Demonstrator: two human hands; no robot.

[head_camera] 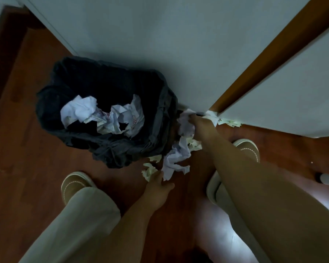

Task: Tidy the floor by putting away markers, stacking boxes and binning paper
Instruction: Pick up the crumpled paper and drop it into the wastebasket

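Clutching crumpled paper with both hands: right hand (198, 126) closed on a pale wad (186, 123) in the far corner by the wall, left hand (158, 184) pinching a white sheet (176, 160) nearer, just right of the bin. Reaching low, probably to gather scraps that missed. Black-lined bin (103, 149) at left centre, already holding several paper balls (103, 116). Yellowish scraps (149, 170) still on the wooden floor (27, 177) beside it, more (228, 122) along the wall base. Right fingertips buried in paper, dim light blurring detail. No markers or boxes visible. Shoes and trouser legs framing the scene.
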